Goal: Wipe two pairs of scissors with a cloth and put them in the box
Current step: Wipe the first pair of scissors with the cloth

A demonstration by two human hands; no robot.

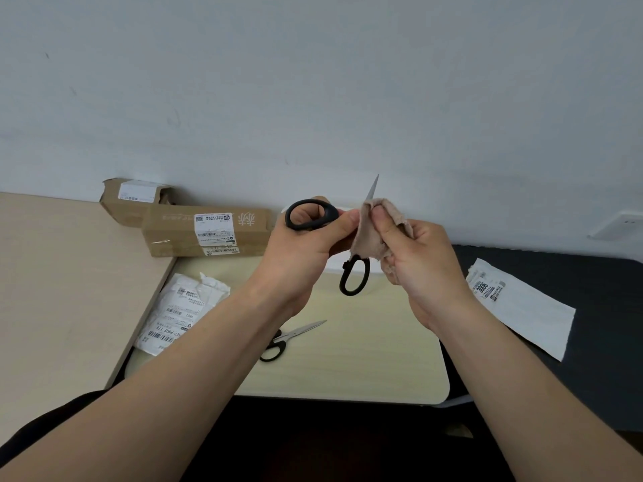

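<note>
My left hand (306,252) grips a pair of black-handled scissors (355,276) by the upper handle loop, held up above the pale table (365,360). The blades are spread, one tip pointing up toward the wall. My right hand (417,259) pinches a beige cloth (372,234) around that blade near the pivot. A second pair of scissors (288,337) with black handles lies flat on the table below my left wrist, tips pointing right. Two brown cardboard boxes stand at the back left, the larger box (205,231) in front of a torn-open smaller box (135,200).
A crumpled white mailer bag (181,311) with labels lies at the table's left edge. Another white mailer (522,304) lies on a dark surface (591,360) to the right. A beige desk (69,273) adjoins on the left. The grey wall stands close behind.
</note>
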